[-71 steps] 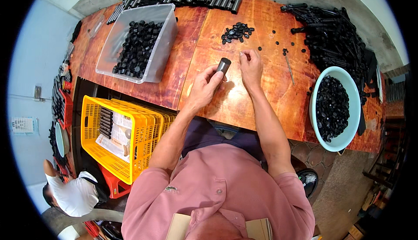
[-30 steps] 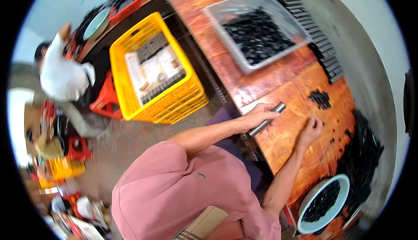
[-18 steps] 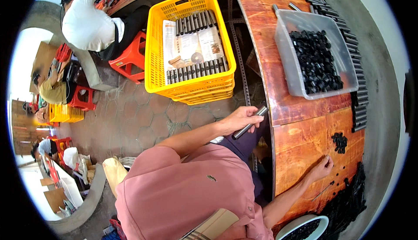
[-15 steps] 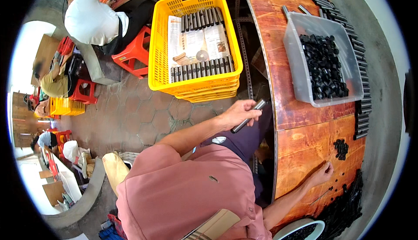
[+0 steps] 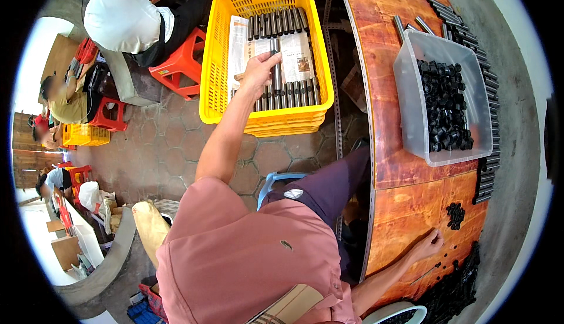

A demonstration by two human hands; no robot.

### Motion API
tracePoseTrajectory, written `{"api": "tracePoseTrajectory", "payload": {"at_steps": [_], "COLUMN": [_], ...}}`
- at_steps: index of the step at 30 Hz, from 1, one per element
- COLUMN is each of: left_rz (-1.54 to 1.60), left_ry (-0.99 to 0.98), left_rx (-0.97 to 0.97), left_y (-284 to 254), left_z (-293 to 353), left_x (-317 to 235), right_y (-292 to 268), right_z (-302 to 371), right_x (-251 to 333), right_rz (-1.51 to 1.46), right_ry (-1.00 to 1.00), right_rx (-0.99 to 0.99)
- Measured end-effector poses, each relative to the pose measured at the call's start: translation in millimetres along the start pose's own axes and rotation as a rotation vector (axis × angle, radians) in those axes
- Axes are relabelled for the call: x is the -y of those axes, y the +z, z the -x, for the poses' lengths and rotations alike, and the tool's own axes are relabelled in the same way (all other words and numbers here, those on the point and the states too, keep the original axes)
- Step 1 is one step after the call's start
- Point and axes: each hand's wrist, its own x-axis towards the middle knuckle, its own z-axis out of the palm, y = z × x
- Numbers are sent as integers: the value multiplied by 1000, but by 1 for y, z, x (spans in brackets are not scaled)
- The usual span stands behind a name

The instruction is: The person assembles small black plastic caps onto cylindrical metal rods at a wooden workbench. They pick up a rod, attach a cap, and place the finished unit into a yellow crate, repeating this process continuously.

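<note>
Over the yellow crate (image 5: 214,59), the left hand (image 5: 257,70) grips a dark tube (image 5: 275,65); the right hand (image 5: 429,245) rests loosely curled and empty on the table (image 5: 405,206).

Head fisheye, looking down, over shoulder.

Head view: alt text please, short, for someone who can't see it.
Seen from above, a person's left hand holds a dark metal tube over rows of tubes in a yellow crate on the floor. The right hand rests on a wooden table beside a clear bin of small black caps.
</note>
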Motion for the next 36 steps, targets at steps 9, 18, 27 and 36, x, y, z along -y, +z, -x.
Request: {"api": "tracePoseTrajectory", "payload": {"at_steps": [9, 18, 27, 36], "left_rz": [-280, -487, -769, -934], "left_ry": [-176, -100, -156, -172], "left_rx": [-72, -255, -189, -100], "left_y": [4, 58, 68, 74], "left_z": [-134, -194, -234, -219], "left_x": [107, 133, 176, 174], "right_y": [22, 36, 39, 39], "right_z": [52, 84, 83, 83], "right_x": [59, 118, 122, 114], "right_rz": [-123, 296, 378, 357], "right_ry": [-188, -491, -551, -531], "right_rx": [255, 348, 352, 358]}}
